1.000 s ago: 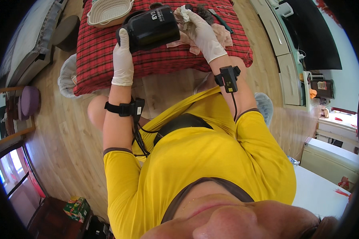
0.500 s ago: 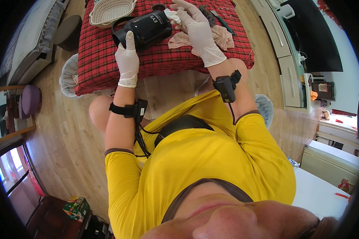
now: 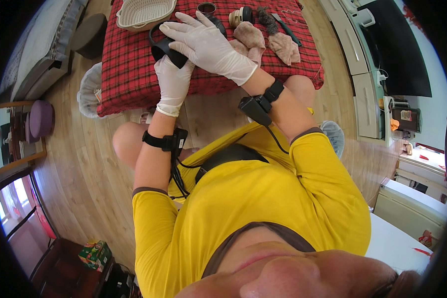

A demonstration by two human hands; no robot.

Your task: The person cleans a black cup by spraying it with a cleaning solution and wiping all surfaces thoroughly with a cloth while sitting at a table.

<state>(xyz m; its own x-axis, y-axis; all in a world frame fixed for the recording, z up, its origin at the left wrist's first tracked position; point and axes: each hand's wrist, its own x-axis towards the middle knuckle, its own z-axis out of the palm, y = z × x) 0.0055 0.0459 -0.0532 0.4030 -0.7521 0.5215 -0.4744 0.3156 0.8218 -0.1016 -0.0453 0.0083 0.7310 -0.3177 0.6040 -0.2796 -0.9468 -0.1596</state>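
Note:
A black jug point(image 3: 167, 51) with a loop handle lies tilted over the red plaid tablecloth, partly hidden by my hands. My left hand point(image 3: 174, 82), in a white glove, is closed around its near end from below. Across the jug's body lies my right hand point(image 3: 208, 49), also gloved, its fingers stretched out and apart. Whether anything is under that palm is hidden. Just beyond the right hand is a crumpled pink cloth point(image 3: 251, 38), with another pink cloth point(image 3: 284, 48) to its right.
Behind the jug stand a cream woven basket point(image 3: 141, 15), a small dark cup point(image 3: 206, 8) and a tan-and-black lid point(image 3: 240, 17). A grey scouring pad point(image 3: 267, 21) and a dark green tool point(image 3: 288, 31) lie farther right. A lined bin point(image 3: 90, 92) stands left of the table point(image 3: 121, 74).
My right hand has moved left from the jug's far end onto its body. The white tissue by its fingers no longer shows. The jug has tilted, and the lid is now in view.

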